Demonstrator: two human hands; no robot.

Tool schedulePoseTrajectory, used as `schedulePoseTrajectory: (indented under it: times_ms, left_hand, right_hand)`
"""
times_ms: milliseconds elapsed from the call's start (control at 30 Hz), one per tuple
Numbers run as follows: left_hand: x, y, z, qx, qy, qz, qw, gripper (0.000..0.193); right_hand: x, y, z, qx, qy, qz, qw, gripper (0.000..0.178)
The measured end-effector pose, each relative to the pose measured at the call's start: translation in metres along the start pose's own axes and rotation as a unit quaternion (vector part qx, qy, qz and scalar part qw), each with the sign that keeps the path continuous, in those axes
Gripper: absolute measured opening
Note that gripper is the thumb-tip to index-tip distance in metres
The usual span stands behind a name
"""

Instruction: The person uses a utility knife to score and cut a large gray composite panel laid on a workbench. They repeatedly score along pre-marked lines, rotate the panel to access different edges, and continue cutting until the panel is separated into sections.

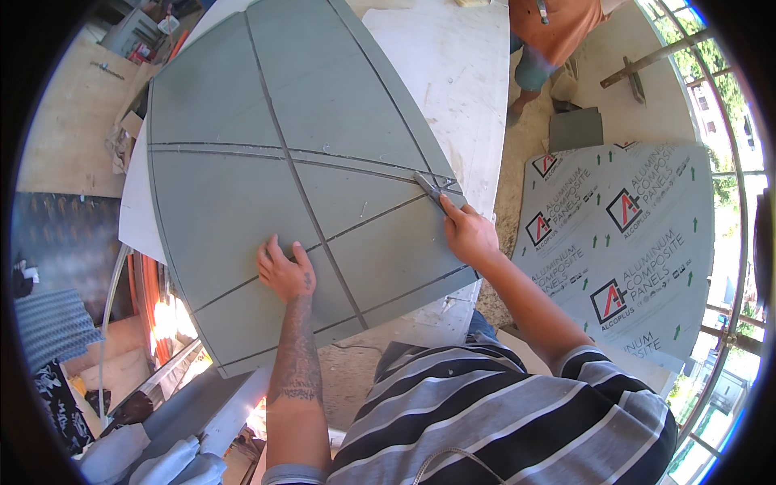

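A large grey-green panel, scored with several dark straight grooves, lies flat on a white work table. Near the panel's right corner, my right hand is closed around a slim tool with a flat metal blade; its exact kind is hard to make out. The blade rests at the spot where several grooves cross. My left hand presses on the panel's near part, fingers spread and slightly bent, holding nothing, beside a groove. Small pale shavings are scattered along the grooves.
At right leans a printed, film-covered sheet. Beyond the table stands a person in an orange shirt, near a dark grey box-like piece. Metal scaffold bars run along the right. Orange lengths and folded cloth lie lower left.
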State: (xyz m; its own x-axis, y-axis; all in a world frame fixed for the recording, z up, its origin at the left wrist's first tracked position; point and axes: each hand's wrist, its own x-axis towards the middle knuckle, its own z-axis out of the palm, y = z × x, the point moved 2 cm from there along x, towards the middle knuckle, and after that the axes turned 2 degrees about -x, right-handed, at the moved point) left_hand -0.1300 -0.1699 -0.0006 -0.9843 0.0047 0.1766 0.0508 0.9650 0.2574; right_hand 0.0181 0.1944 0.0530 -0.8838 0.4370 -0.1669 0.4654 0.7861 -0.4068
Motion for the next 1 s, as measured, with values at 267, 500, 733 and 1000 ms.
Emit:
schedulePoseTrajectory:
  times_ms: [267, 500, 733, 1000]
  left_hand:
    - [0.001, 0.0, -0.001, 0.028, -0.001, -0.004, 1.0, 0.056]
    - [0.002, 0.004, -0.002, 0.016, -0.008, -0.008, 1.0, 0.057]
    - [0.001, 0.003, -0.002, 0.002, -0.016, -0.006, 1.0, 0.058]
    - [0.002, 0.003, -0.002, 0.001, -0.009, -0.01, 1.0, 0.058]
  right_hand:
    - [-0.028, 0.016, -0.015, -0.016, 0.006, 0.02, 1.0, 0.051]
    - [-0.008, -0.044, -0.001, 0.068, 0.02, -0.038, 0.997, 0.05]
    - [0.026, -0.063, 0.031, 0.101, -0.002, -0.016, 0.995, 0.05]
    - [0.026, -0.058, 0.025, 0.043, -0.007, 0.0, 0.999, 0.05]
